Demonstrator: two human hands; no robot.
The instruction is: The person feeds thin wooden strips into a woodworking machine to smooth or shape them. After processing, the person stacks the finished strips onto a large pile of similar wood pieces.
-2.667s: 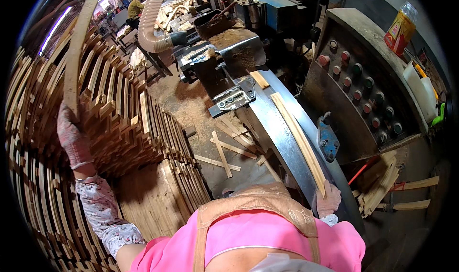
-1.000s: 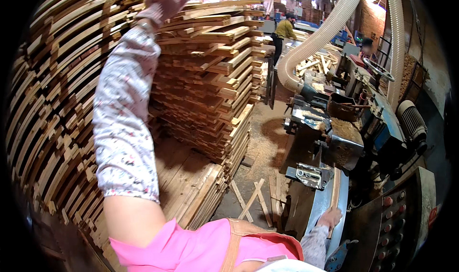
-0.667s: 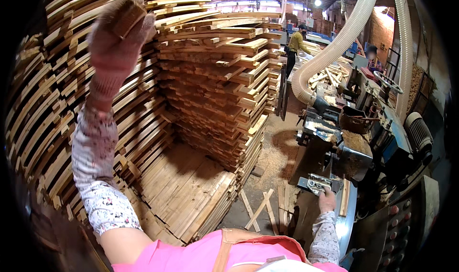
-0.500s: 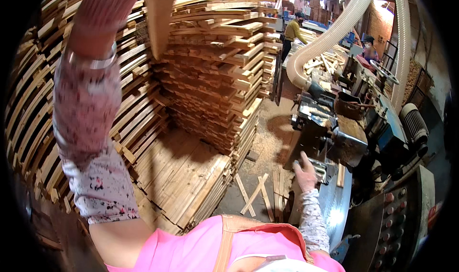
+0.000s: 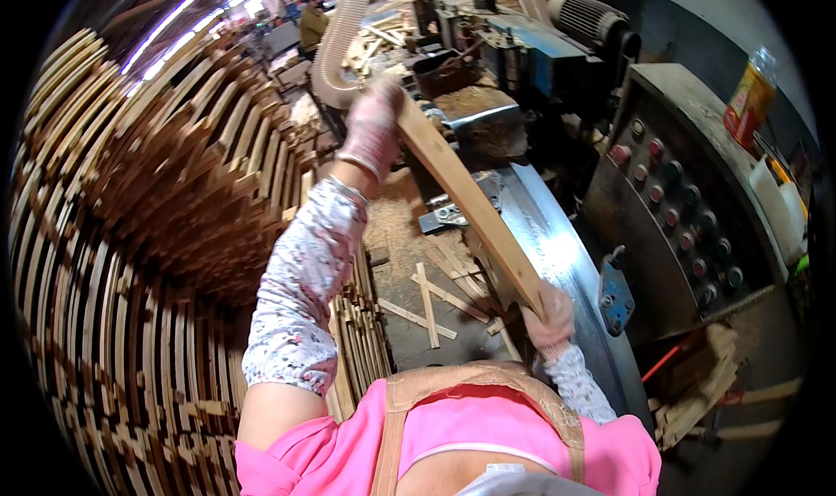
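A long wooden board (image 5: 470,202) slants across the middle of the view, held between my two hands. At its far end, my left hand (image 5: 374,130), in a pinkish glove and blurred by motion, is closed round the wood. My right hand (image 5: 550,322) grips the near end, fingers wrapped about it. Beneath and beside the board runs the shiny metal bed (image 5: 562,235) of a woodworking machine. A bracket-like metal fitting (image 5: 448,215) sits at the bed's left edge. The machine's boxy head (image 5: 483,130), dusted with wood shavings, stands just past the board's middle.
Tall stacks of boards (image 5: 131,304) fill the left side. Loose wooden strips (image 5: 427,304) lie crossed on the floor. A control panel (image 5: 670,209) with several buttons stands at right, a bottle (image 5: 751,95) on top. A ribbed hose (image 5: 340,47) hangs ahead; a person (image 5: 312,26) is beyond.
My view has swung right. My left hand has brought the board from beside the stack over to the machine. My right hand, open before, now grips the board's near end.
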